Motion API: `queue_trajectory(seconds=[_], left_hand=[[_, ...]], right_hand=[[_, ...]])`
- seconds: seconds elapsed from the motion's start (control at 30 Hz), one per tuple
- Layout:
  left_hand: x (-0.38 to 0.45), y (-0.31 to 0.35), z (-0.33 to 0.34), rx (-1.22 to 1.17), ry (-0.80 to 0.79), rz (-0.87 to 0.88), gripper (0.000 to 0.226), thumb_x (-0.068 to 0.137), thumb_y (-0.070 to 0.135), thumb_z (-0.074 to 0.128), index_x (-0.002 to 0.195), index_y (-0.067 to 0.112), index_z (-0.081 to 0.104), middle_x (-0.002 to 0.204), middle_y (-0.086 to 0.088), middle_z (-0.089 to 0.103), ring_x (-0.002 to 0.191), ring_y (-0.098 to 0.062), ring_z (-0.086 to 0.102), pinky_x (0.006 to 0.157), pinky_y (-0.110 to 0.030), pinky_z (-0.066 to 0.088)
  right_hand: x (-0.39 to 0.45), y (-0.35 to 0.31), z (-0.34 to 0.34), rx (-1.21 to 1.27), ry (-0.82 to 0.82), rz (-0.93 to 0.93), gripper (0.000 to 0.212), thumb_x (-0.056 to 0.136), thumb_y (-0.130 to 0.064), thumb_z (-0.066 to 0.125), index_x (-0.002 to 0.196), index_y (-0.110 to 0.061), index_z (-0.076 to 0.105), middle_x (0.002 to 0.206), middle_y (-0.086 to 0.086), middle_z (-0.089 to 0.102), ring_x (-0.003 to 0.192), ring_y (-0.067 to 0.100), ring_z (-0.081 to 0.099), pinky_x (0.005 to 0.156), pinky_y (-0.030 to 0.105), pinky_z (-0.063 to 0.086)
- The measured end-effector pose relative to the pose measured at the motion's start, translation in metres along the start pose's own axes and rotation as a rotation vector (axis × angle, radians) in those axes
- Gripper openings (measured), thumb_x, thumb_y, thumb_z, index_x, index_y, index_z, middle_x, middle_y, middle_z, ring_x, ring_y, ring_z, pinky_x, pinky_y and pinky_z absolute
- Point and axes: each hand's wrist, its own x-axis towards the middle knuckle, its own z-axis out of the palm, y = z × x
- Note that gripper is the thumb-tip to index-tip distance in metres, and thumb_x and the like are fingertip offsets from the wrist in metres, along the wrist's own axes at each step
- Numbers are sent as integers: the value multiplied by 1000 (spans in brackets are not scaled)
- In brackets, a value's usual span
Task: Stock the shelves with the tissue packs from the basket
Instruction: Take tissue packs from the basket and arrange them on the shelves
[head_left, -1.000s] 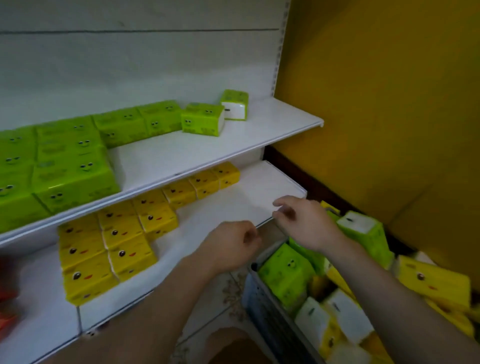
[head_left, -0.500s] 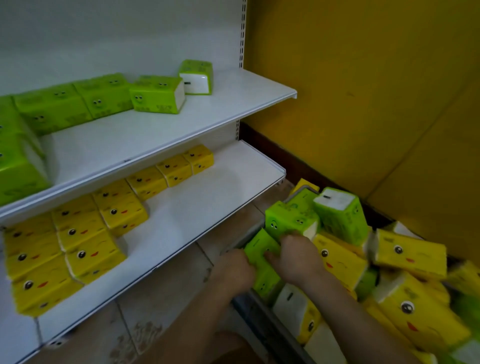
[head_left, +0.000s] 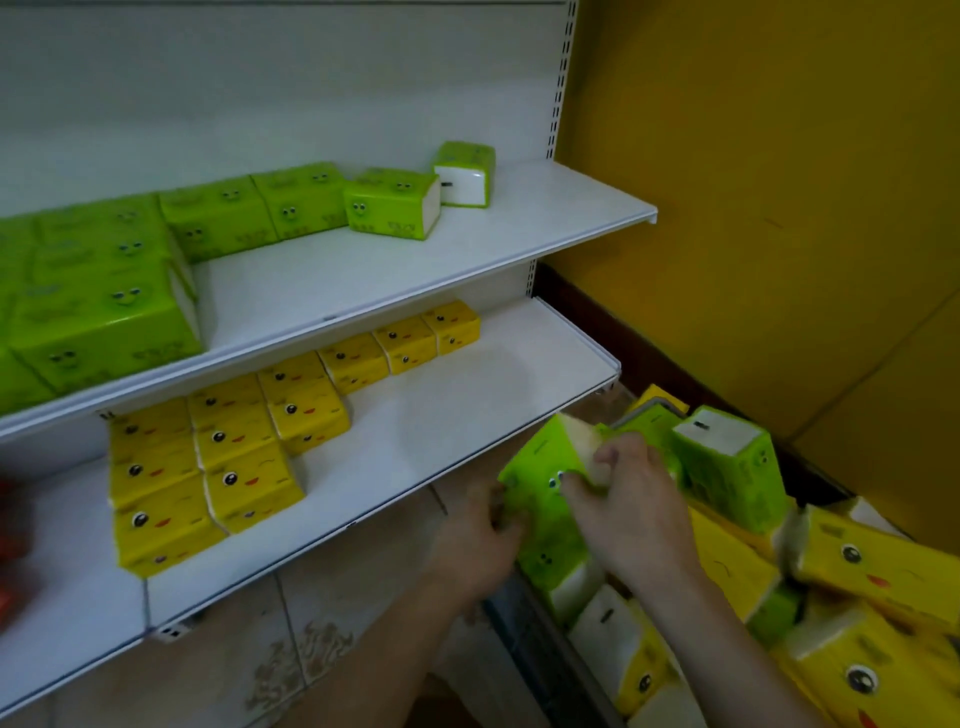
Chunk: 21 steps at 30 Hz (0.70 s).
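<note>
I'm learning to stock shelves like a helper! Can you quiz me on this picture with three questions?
1. True or false: the upper shelf holds green packs.
2. Which colour sits on the lower shelf? A red, B yellow, C blue.
3. What do both hands, left and right, hold?

Key: 1 true. 2 B, yellow packs. 3 a green tissue pack over the basket.

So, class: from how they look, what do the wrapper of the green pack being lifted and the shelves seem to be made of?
Green pack: likely thin glossy plastic film; it shows highlights and dents under the grip of both hands. Upper shelf and lower shelf: probably painted sheet metal, matte white, with thin folded front edges.
</note>
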Motion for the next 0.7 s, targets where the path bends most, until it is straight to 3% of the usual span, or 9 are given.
queue_trajectory(seconds=[0.07, 0.13, 0.2, 0.27, 0.33, 0.4, 0.47, 0.6, 0.7], left_hand=[[-5, 11, -17, -301, 61, -81, 43, 92, 51, 58, 125, 25, 48, 110, -2, 69, 96, -21, 68, 80, -34, 56], [-8, 25, -37, -624, 78, -135, 37, 94, 45, 58, 123, 23, 51, 107, -9, 70, 92, -27, 71, 72, -35, 60], [-10, 39, -60, -745, 166, -91, 29, 95, 35, 61, 119, 18, 56, 105, -10, 70, 91, -25, 72, 73, -40, 62], [-11, 47, -83, -694, 275, -36, 31, 93, 32, 65, 119, 17, 56, 104, -10, 70, 87, -22, 72, 76, -44, 62], [-12, 51, -107, -625, 361, -21, 38, 92, 34, 66, 123, 16, 52, 104, -10, 67, 85, -21, 70, 76, -45, 61], [-14, 55, -132, -611, 428, -29, 41, 92, 37, 64, 125, 17, 49, 102, -5, 64, 87, -20, 68, 76, -45, 61], [-14, 60, -158, -602, 480, -24, 40, 93, 39, 62, 123, 17, 48, 100, -2, 61, 87, -19, 67, 73, -44, 62], [-4, 65, -216, -346, 542, -19, 44, 91, 53, 58, 116, 18, 48, 93, -9, 66, 76, -28, 72, 75, -46, 60], [7, 61, -256, 142, 541, 13, 56, 92, 67, 40, 123, 23, 53, 106, -13, 70, 96, -35, 69, 85, -41, 55]], right_hand=[[13, -10, -12, 234, 41, 29, 32, 80, -36, 73, 96, -21, 49, 96, -1, 56, 87, 23, 56, 72, 32, 40], [22, -22, -13, 422, -11, 49, 27, 83, -36, 72, 95, -23, 51, 93, -7, 59, 88, 19, 58, 73, 32, 40], [27, -35, -10, 510, -52, 4, 21, 87, -35, 68, 99, -25, 54, 94, -12, 60, 93, 17, 61, 77, 33, 44], [30, -49, -8, 506, -83, -110, 27, 92, -32, 64, 117, -28, 54, 111, -14, 60, 101, 12, 60, 83, 30, 46], [33, -67, -6, 474, -173, -299, 56, 93, -27, 63, 141, -38, 38, 139, -15, 40, 117, -1, 49, 89, 24, 46], [37, -91, -1, 345, -256, -528, 76, 88, -28, 69, 144, -52, 25, 153, -22, 13, 135, -11, 27, 100, 21, 41], [47, -118, 13, 213, -223, -701, 76, 82, -36, 75, 143, -52, 32, 160, -15, -1, 145, 3, 21, 108, 25, 38], [78, -170, 37, 210, -68, -747, 71, 75, -36, 81, 139, -36, 50, 160, 4, 17, 143, 23, 33, 109, 33, 39], [102, -200, 56, 247, -26, -757, 65, 74, -34, 83, 134, -30, 58, 157, 6, 27, 140, 24, 38, 108, 34, 41]])
